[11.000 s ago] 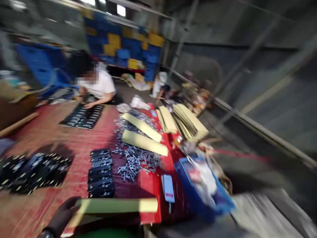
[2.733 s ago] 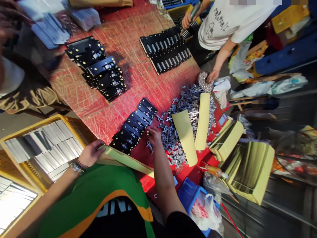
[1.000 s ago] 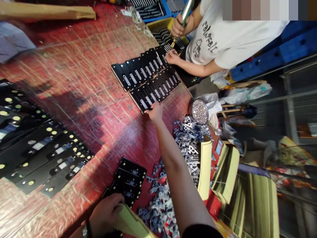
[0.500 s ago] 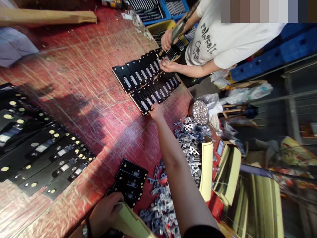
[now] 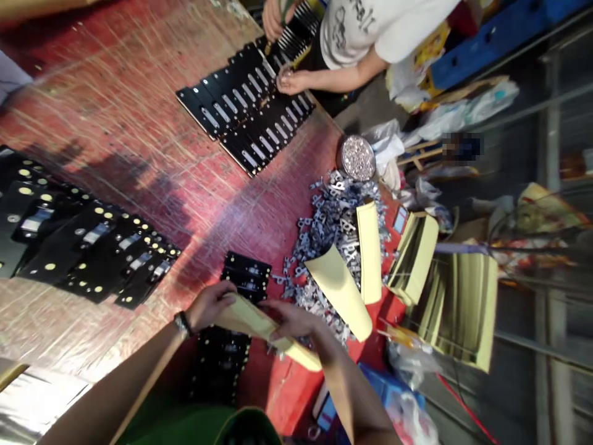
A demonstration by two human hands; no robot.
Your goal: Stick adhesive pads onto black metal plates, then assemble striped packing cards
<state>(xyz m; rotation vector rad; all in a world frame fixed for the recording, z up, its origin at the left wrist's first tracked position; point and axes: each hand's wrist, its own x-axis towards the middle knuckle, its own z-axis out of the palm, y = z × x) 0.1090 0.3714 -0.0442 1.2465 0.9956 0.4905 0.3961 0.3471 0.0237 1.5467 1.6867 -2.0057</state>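
Red, scratched work surface [image 5: 120, 185] fills most of the view, with a cluttered workshop floor off to the right. Left hand [image 5: 209, 305] is closed on one end of a curled yellow paper strip [image 5: 248, 322], and right hand [image 5: 294, 321] grips it further along, so the strip bows between them over the near edge of the surface. Just beyond the hands sit a short stack of black plates [image 5: 245, 269] and more dark plates [image 5: 220, 371] under the arms, partly hidden. To the right lies a big heap of loose stamped metal parts [image 5: 331, 238], with two yellow strips [image 5: 338, 290] [image 5: 369, 253] on top and a round tin of small silver pieces [image 5: 356, 157] at its far end. Far right, bundled yellow strips [image 5: 463, 309] stand in quantity. Left side: a batch of black plates [image 5: 92, 247] with yellow dots, no bars visible. Far side: two rows of black plates [image 5: 245, 105] with silver bars in place, under the hand [image 5: 290, 80] of a co-worker in a white T-shirt [image 5: 370, 31]. Plenty of loose parts and strips remain.
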